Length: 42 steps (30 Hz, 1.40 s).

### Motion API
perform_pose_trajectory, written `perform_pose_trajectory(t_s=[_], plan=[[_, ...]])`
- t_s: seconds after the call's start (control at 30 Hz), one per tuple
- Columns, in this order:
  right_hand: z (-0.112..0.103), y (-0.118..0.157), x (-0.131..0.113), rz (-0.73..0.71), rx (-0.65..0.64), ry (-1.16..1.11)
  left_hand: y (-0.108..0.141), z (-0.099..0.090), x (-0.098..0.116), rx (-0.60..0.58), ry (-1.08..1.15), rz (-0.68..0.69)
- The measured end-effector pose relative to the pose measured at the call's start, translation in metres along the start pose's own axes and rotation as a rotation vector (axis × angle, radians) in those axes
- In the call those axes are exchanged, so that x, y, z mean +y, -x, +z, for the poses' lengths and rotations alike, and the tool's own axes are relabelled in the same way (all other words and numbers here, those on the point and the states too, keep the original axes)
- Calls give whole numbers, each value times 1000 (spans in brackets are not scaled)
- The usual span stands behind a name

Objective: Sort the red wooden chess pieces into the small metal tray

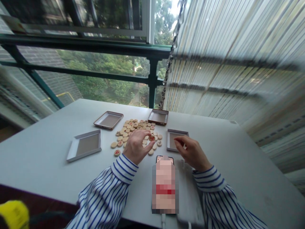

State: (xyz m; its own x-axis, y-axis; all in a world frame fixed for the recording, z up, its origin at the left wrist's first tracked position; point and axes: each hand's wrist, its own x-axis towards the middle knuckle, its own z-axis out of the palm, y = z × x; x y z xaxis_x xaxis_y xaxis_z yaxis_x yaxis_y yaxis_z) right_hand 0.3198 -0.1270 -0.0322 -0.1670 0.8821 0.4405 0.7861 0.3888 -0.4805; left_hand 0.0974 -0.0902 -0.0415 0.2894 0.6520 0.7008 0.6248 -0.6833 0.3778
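Many round wooden pieces [125,129] lie heaped and scattered mid-table, some with red or dark marks. My left hand [138,144] is over the near part of the heap, thumb and forefinger closed around the edges of a red-marked piece [152,138]. My right hand [193,152] hovers at the near edge of the small grey tray [168,140], its fingers curled and thumb near the forefinger. Whatever lies between those fingertips, if anything, is too small to make out.
A brown-rimmed tray [109,120] and a grey tray [84,146] sit left of the pieces. Another brown-rimmed tray [158,117] is behind them. A phone [165,184] with a cable lies near the front edge, beside a pale flat object [189,194].
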Motion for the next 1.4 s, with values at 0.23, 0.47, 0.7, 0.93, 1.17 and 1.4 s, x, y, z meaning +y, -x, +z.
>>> perform_pose_trajectory(t_s=[0.23,0.47,0.7,0.93,1.17,1.4], plan=[[4,5,8,23,40,19,-5,8,7,-26,33,-10],[6,8,11,41,66,19,-15,18,12,-63,65,17],[5,8,14,43,124,-1,-23,29,19,-92,100,-10],[3,8,16,65,168,-11,-39,45,28,-114,185,-33],[1,9,22,94,236,-39,-28,66,26,-114,335,-102],[3,11,22,165,207,-120,-15,73,23,-82,365,-100]])
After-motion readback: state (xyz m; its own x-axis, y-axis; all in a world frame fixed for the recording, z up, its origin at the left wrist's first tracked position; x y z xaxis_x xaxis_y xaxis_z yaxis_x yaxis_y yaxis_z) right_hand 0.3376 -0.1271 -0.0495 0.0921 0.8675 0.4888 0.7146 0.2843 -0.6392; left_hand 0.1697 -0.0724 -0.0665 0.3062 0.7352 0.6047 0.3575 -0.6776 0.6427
